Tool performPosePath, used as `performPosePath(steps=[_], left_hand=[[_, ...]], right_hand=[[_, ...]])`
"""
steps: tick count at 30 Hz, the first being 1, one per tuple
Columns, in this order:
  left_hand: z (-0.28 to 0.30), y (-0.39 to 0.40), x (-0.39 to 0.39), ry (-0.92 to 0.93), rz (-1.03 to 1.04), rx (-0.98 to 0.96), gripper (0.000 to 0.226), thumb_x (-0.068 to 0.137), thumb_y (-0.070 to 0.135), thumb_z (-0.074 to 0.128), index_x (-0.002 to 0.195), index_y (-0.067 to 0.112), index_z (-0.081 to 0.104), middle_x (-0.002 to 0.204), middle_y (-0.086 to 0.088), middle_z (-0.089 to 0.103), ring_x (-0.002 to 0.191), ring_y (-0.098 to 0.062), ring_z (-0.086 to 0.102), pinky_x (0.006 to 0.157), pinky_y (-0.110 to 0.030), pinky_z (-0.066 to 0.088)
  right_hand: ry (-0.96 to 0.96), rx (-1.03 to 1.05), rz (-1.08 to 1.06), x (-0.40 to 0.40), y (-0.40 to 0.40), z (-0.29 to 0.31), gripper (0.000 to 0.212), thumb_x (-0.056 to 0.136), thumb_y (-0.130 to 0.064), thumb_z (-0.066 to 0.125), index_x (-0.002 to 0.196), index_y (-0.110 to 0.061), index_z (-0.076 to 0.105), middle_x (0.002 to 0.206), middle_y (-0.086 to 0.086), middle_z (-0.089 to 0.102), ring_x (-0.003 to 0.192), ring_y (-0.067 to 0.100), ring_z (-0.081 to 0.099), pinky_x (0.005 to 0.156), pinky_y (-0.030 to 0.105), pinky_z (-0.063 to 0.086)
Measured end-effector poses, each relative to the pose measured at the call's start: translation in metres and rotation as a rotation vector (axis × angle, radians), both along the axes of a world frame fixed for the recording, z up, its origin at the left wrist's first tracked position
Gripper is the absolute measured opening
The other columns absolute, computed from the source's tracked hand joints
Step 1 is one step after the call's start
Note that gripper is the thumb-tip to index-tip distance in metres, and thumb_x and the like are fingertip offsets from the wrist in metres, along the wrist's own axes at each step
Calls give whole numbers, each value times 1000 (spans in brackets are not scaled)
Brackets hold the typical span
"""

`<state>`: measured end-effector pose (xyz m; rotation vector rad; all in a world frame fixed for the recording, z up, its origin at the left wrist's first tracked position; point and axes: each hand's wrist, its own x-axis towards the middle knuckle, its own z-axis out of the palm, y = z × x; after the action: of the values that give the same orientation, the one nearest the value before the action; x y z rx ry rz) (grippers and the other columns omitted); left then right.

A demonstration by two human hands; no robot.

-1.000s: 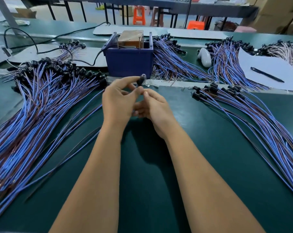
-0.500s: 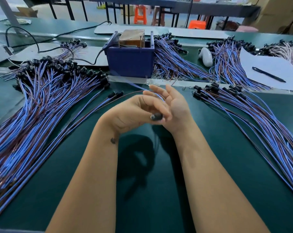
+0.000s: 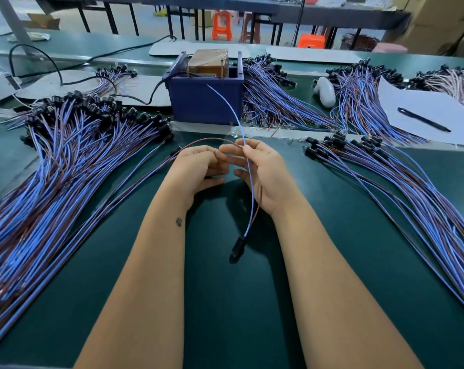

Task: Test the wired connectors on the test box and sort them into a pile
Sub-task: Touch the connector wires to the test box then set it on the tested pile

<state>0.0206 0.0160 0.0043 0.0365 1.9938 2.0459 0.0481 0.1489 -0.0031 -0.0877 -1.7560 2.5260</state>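
Hands pinch wires: left (image 3: 199, 166) brown (image 3: 199, 141), right (image 3: 265, 171) blue (image 3: 248, 166); connector (image 3: 237, 247) dangles; guide ends to box (image 3: 207, 102), 12 o'clock.

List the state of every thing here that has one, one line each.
Left hand: fingers curled, pinching the brown wire.
Right hand: pinching the blue wire.
Black connector: hanging from both wires, below the hands.
Blue wire's free end: raised before the test box.
Pen: lying on the paper.
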Motion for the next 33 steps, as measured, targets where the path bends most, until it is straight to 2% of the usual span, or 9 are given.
performPosePath(steps=[3,8,11,14,16,20,22,25,33], left_hand=[[-3,6,-6,22,167,4,29,98,7,39,86,16,64,81,-3,64,73,-16,64,55,-22,57],[-9,15,-6,153,188,23,28,103,15,40,92,18,65,84,-4,65,68,-15,61,61,-31,55],[-10,15,-5,215,193,40,29,103,15,44,86,16,67,80,-7,62,54,-13,54,50,-26,47],[-10,14,-4,212,139,55,28,97,10,48,77,9,68,74,-15,60,55,-22,52,49,-28,48],[-9,14,-3,201,121,47,27,94,9,50,75,10,70,74,-18,62,60,-26,55,53,-32,53],[-10,13,-4,168,158,61,24,92,11,54,80,10,73,78,-16,70,65,-26,65,69,-41,60],[-13,12,-5,182,194,38,24,93,10,52,82,9,73,78,-11,73,68,-21,69,70,-36,61],[-15,10,-8,189,267,6,25,96,8,48,86,13,70,75,-1,73,70,-13,72,69,-25,58],[-16,5,-11,202,321,-93,27,89,5,48,88,21,69,65,6,65,52,-5,60,52,-18,46]], right_hand=[[-4,122,-59,1,-3,-1,16,101,-6,41,95,-13,53,77,2,73,63,12,63,64,25,44],[21,333,-92,2,-14,-4,20,98,-1,46,84,-12,56,70,10,65,52,9,57,52,16,45],[37,433,-90,2,-20,-6,19,98,-3,49,82,-8,58,71,12,65,59,14,60,56,19,48],[35,459,-138,-1,-21,-10,16,97,-8,53,86,-2,62,76,12,65,71,20,61,67,33,52],[30,463,-169,-3,-20,-12,16,96,-9,55,88,2,64,77,12,65,71,20,59,70,37,52],[43,460,-188,-2,-21,-12,15,96,-8,54,87,-1,65,81,11,67,73,16,61,68,28,51],[43,469,-212,-2,-20,-11,16,96,-10,55,85,-6,64,81,10,67,75,16,60,73,34,51],[28,468,-277,0,-18,-10,16,96,-12,53,84,-8,63,73,4,64,68,11,57,70,29,50],[0,523,-364,2,-14,-7,15,95,-16,54,82,-14,61,55,-5,56,53,6,50,67,32,48]])
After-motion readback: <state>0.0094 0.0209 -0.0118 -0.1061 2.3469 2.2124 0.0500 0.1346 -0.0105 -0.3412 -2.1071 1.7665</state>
